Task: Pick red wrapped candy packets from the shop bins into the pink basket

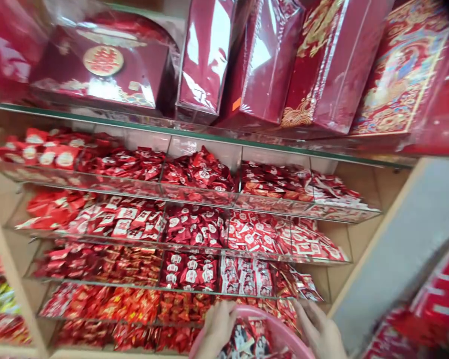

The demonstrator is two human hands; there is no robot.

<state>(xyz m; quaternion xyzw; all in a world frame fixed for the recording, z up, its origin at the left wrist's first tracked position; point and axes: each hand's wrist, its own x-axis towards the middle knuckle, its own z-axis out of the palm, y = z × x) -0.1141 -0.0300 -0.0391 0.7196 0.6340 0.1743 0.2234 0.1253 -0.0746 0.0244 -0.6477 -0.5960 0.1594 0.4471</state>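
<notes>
Whereas the left hand (219,326) lies against a pink basket's (256,312) left rim, grip indeterminable, the right hand (318,331) is beside the right rim, fingers extended and parted. Basket: near, right of centre, containing wrapped packets (247,344). Far: shelf unit (381,229), tiered red packets (192,224), large red boxes (258,85) above.

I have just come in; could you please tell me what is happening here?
A person's left hand and right hand are at opposite sides of a pink container holding small packets. The left hand is at its rim; whether the right touches it is unclear. Behind it, mostly red packets lie in rows, and dark red boxes stand on a glass shelf above.
</notes>
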